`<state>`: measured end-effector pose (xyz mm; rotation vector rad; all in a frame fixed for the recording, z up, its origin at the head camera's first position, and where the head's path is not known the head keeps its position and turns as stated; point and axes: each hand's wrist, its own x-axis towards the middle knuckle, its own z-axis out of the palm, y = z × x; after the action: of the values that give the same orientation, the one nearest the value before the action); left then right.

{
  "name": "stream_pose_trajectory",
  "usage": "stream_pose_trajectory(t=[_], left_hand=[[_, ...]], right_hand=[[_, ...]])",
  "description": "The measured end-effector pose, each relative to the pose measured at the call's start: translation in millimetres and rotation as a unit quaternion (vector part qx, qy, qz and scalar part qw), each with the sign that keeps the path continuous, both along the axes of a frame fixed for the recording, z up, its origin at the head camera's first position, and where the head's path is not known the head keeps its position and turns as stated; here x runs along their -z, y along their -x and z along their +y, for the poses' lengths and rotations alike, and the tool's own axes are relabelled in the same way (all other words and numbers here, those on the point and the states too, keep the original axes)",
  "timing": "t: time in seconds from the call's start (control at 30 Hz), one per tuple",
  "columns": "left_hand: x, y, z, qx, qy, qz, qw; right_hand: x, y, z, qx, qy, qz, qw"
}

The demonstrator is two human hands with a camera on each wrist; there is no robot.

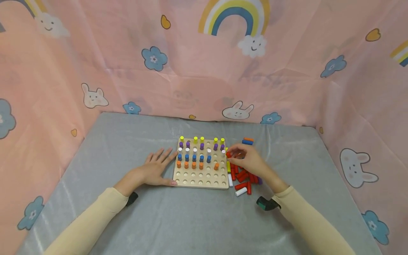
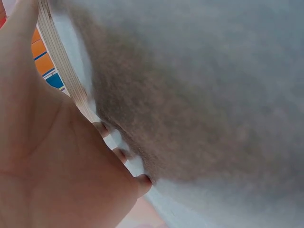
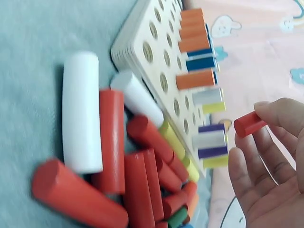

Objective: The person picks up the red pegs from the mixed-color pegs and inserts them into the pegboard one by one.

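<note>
A wooden pegboard (image 1: 192, 179) lies on the table, with yellow, purple, white, blue and orange pegs standing in rows. Its front two rows of holes hold no pegs. The left hand (image 1: 158, 170) is spread flat at the board's left side, thumb at the front left corner; in the left wrist view its palm (image 2: 61, 161) lies along the wooden edge. Just off the board's right edge, the right hand (image 1: 248, 159) pinches a red peg (image 3: 250, 124) between thumb and fingers. The right wrist view shows that peg raised above the loose ones.
Loose pegs, mostly red (image 1: 242, 176), are heaped right of the board, partly beneath the right hand. White pegs (image 1: 241, 191) lie at the heap's front and beside the board. An orange peg (image 1: 248, 139) and a blue peg (image 1: 247, 142) lie behind. Pink printed cloth (image 1: 197, 85) surrounds the grey table.
</note>
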<state>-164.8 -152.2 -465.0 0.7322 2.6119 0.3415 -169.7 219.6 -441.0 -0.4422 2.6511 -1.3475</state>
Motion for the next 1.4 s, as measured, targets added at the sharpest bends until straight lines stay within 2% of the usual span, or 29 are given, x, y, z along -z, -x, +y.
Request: stream_pose_trajectory(t=[0.27,0.57,1.0,1.4], left_hand=[[-0.5,-0.1,0.7,0.0,0.018,0.002,0.9998],[-2.3,-0.4,0.9,0.002,0.015,0.002,0.9999],[-2.0,0.5,1.3,0.004,0.013,0.008,0.9999],[-0.5,0.4,1.2,0.002,0.013,0.011,0.9999]], right_hand=[[0.3,-8.4,-13,-0.015,0.033,-0.015,0.9992],[1.6,-15.6,-24,-0.019,0.073,-0.041,0.9963],[5.6,-22.7,-43,-0.027,0.097,-0.041,0.994],[7.2,-26.6,-60,-0.028,0.099,-0.05,0.9935]])
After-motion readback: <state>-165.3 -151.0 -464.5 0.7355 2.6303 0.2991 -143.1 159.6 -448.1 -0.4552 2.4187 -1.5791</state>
